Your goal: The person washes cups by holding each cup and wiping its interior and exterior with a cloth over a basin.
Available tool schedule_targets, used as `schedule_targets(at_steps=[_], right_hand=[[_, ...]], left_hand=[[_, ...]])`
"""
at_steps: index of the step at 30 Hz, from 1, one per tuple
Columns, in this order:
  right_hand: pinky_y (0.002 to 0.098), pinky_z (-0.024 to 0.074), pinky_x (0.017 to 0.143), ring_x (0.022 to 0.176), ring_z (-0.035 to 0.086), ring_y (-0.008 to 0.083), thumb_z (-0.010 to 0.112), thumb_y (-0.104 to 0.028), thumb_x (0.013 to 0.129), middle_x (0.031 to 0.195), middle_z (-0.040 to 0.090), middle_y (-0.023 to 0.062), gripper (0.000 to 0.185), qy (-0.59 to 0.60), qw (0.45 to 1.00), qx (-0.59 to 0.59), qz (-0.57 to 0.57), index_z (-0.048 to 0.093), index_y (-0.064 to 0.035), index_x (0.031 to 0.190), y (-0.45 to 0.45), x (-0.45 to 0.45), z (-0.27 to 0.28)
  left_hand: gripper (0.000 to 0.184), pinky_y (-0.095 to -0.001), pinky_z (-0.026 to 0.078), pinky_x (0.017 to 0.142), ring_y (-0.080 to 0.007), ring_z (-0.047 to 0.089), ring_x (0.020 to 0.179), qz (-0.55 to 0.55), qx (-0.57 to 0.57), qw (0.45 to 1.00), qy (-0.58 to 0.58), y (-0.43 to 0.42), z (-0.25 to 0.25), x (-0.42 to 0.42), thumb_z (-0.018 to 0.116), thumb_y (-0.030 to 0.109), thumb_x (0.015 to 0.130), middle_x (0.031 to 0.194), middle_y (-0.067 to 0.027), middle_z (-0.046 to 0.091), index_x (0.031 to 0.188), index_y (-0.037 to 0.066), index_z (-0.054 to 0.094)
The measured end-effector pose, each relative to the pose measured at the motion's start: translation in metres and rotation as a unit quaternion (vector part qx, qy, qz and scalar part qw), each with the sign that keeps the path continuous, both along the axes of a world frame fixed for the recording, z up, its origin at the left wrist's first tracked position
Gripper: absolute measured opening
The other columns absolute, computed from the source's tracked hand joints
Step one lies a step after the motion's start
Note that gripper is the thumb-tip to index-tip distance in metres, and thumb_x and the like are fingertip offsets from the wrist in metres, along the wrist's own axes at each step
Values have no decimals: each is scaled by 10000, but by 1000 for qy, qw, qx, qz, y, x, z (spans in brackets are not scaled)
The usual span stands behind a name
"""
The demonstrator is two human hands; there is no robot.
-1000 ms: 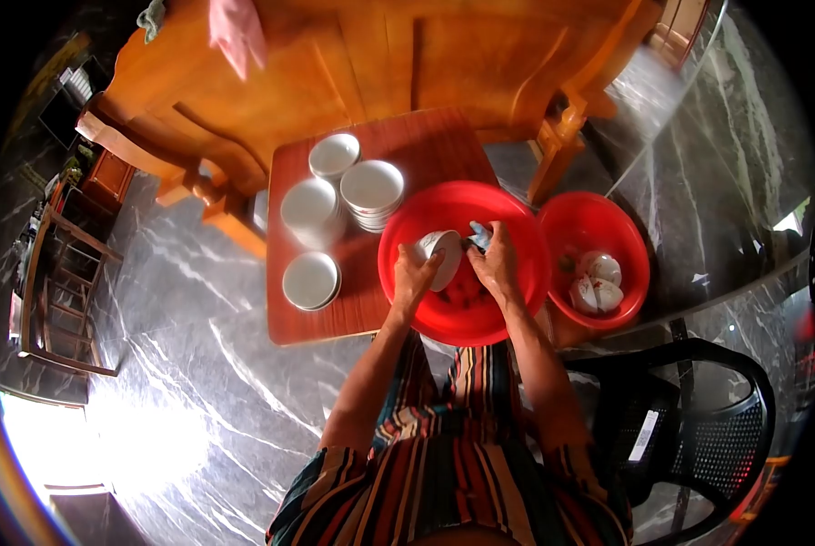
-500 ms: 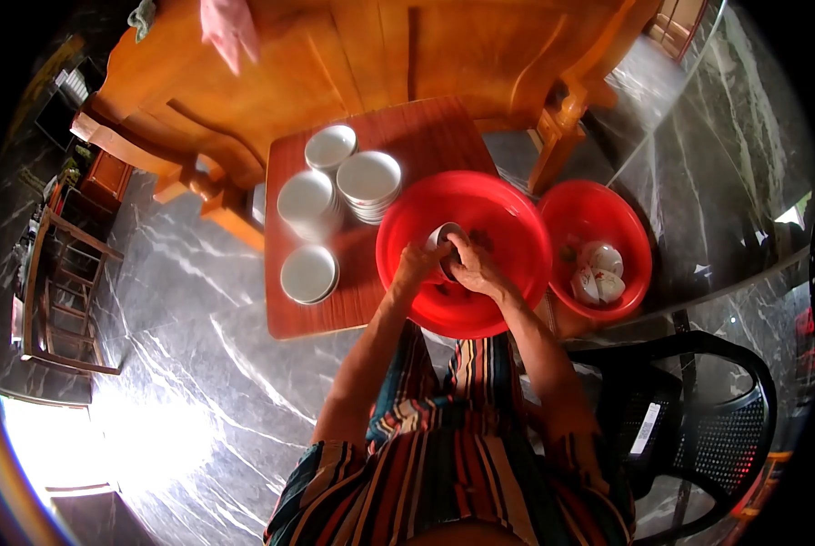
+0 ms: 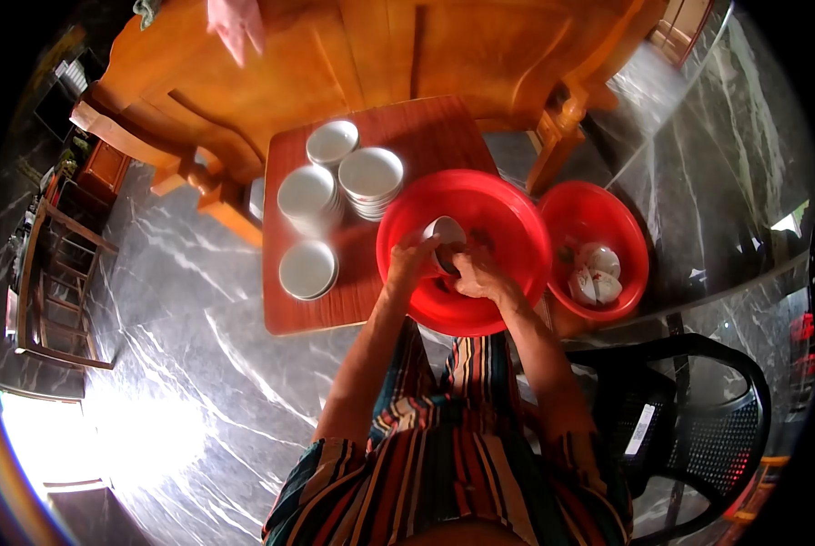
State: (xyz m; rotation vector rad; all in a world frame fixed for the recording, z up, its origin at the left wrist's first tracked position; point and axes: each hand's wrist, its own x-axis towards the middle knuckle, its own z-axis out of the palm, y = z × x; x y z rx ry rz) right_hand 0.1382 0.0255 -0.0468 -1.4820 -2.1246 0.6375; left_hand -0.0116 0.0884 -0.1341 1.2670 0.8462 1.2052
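Left hand: the person's bare left hand is closed on the near left side of a round white bowl.
Right hand: the bare right hand is bent in against the bowl's right side; whether its fingers pinch anything cannot be told.
Bowl: between the two hands, tilted, its mouth seemingly turned towards the right hand; being round, it has no clear long axis, and both hands are equally near.
Basin: the bowl is over the wide, round red plastic basin.
Table: a reddish-brown wooden table under the basin bears stacked white bowls to its left.
Tub: a smaller red plastic tub stands just right, with white dishes inside.
Room: carved orange-brown wooden bench beyond, black chair at right, grey marbled floor.
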Motion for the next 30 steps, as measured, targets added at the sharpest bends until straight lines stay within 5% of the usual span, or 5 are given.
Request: schedule_targets(at_steps=[12,16,19,24,30], right_hand=[[473,350,883,1177,395,318,636,-196,711,1244,451,168,578,-267,958,100,-27,460,-75,1248,10,-1,-49],[437,440,784,931,558,334,606,-171,767,1047,585,168,388,-99,988,80,-85,538,-67,1135,12,2,-38],[411,477,750,823,602,308,589,-180,839,1003,590,178,305,76,993,-23,-82,525,-70,1116,9,1,9],[322,456,665,719,583,175,682,-130,649,768,611,116,358,265,962,-45,-53,589,-21,976,14,5,0],[375,430,781,897,559,227,654,-96,662,963,586,147,466,171,985,-14,-16,532,-22,1106,9,9,-28]], left_hand=[[234,-290,516,509,-127,596,639,-61,-67,996,-8,8,-9,0,701,196,766,719,-39,612,905,23,628],[292,-345,560,542,-172,625,709,-49,-106,993,3,3,-10,-1,717,196,748,789,-63,614,954,17,615],[323,-337,563,540,-190,625,749,-24,150,983,107,5,-18,-1,721,193,743,841,-82,611,980,8,601],[341,-334,554,598,-198,624,788,-41,-37,997,44,-2,4,-3,703,223,762,863,-103,620,993,-4,596],[360,-326,488,705,-225,626,821,39,19,978,205,6,2,-3,604,301,819,874,-160,644,979,-22,604]])
